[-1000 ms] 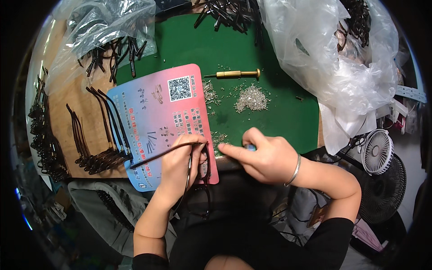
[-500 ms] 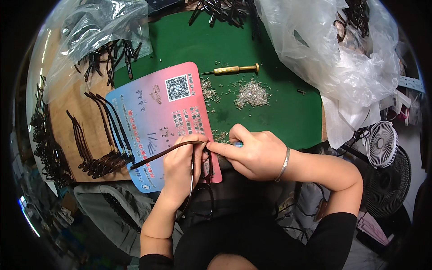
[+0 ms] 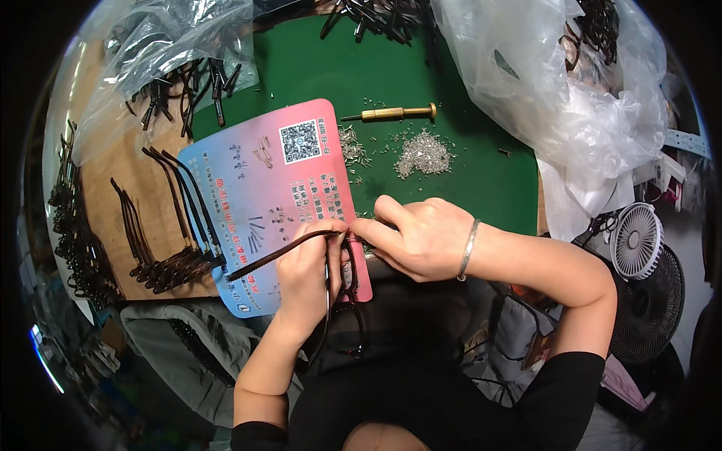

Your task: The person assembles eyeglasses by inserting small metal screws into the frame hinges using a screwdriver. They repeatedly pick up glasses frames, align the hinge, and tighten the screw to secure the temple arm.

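My left hand is closed on a dark brown eyeglass frame. One temple sticks out to the left over the mat, and the rims hang below the fingers toward my lap. At the hinge corner, the thumb and forefinger of my right hand pinch right beside the left fingertips. Whatever sits in that pinch is too small or hidden to name. Beneath the hands lies a pink and blue printed mat with pictures of small parts. Beyond it are a brass screwdriver and a heap of tiny silver screws.
Several assembled frames stand in a row at the left, with more dark frames along the table's left edge. Plastic bags with loose temples lie at the back left. A big clear bag covers the back right; a white fan stands at right.
Both hands have risen slightly with the eyeglass frame. My right fingers have shifted at the hinge, and the blue piece seen under that hand is out of sight.
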The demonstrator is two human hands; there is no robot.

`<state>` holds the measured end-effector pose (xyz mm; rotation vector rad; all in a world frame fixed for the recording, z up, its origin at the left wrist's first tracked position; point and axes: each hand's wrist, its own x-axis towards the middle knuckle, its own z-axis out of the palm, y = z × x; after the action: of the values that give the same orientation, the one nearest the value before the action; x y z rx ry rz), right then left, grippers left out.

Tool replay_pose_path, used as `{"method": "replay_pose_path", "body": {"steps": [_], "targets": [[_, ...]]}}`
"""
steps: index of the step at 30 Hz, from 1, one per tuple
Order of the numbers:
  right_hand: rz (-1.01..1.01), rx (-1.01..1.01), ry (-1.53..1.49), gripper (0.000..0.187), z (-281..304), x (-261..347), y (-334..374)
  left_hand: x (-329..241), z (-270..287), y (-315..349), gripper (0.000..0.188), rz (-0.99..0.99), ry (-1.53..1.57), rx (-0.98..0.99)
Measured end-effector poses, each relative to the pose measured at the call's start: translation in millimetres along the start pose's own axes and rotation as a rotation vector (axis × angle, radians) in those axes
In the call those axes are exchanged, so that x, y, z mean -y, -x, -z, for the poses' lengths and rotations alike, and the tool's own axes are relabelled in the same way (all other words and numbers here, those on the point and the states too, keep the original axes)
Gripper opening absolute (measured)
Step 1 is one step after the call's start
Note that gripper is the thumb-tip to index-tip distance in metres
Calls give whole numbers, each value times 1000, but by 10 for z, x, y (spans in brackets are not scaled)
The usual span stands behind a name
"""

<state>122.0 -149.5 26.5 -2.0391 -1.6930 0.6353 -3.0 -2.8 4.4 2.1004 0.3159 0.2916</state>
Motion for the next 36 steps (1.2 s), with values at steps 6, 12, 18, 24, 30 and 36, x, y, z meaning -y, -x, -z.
{"method": "replay_pose_path", "body": {"steps": [6,12,18,24,30,36], "targets": [[9,-20,-19,35,-1,-23,15,-4,-25,5,9,-56,-33,2],[-50,-104,18,47,125,36,207,103,11,-47,8,-64,16,-126],[-147,-2,169,60,30,212,292,79,-15,-520,19,-98,-93,-247],[-320,-70,-117,52,184,85,451,79,486,-26,24,118,-71,-21],[-318,-198,96,42,-5,176,312,178,351,-11,19,83,-84,-137],[-241,-222,221,42,-84,144,309,142,437,67,28,12,-164,-61]]}}
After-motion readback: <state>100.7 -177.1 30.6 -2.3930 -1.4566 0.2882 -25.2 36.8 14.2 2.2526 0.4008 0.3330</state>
